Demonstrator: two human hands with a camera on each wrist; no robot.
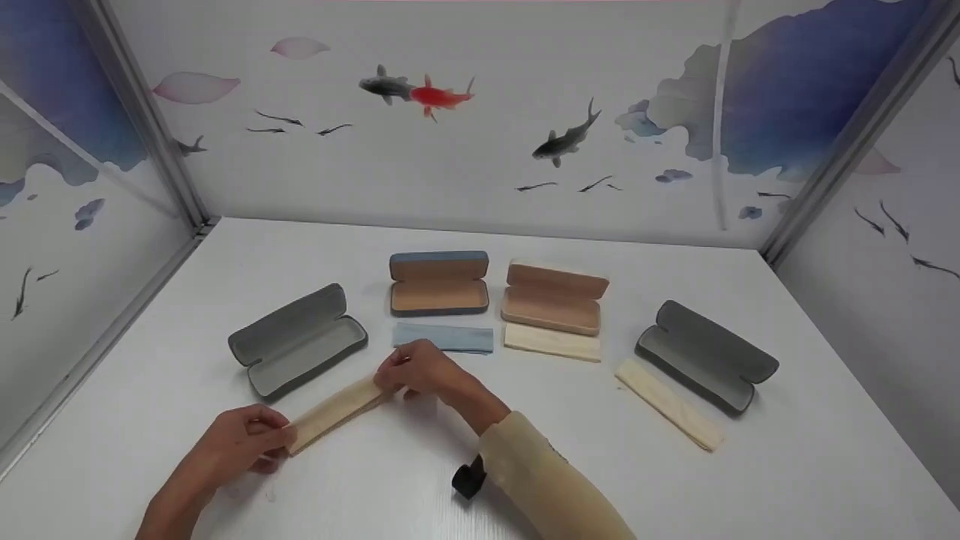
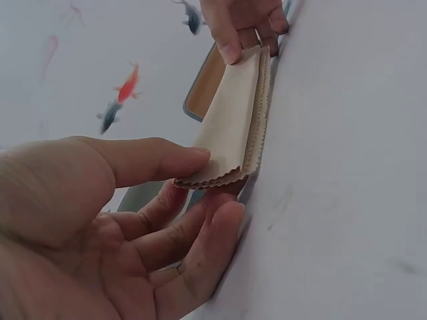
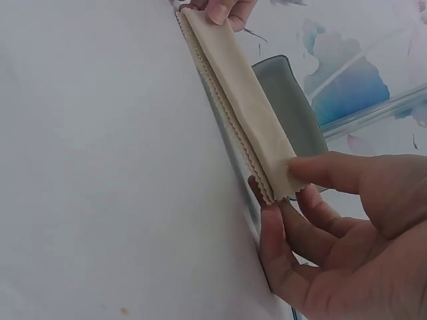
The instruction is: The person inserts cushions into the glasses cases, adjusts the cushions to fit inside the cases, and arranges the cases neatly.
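Note:
A folded cream cleaning cloth [image 1: 336, 412] with zigzag edges stretches between both hands, just in front of the open grey glasses case [image 1: 307, 360] on the left. My left hand [image 1: 244, 442] pinches its near end, thumb on top and fingers beneath, as the left wrist view shows with the cloth [image 2: 230, 127] in layers. At the far end, my right hand [image 1: 424, 371] pinches the cloth between thumb and fingers. In the right wrist view the cloth [image 3: 243, 100] looks flat and narrow, and the right hand [image 3: 347, 227] has its thumb on the upper face.
Behind stand an open blue glasses case [image 1: 439, 294] and an open cream one [image 1: 555, 306], with a blue cloth [image 1: 457, 339] and a cream cloth [image 1: 551, 342] before them. To the right are another grey case [image 1: 697, 367] and a cream cloth [image 1: 667, 405]. Printed panels enclose the white table [image 1: 750, 487].

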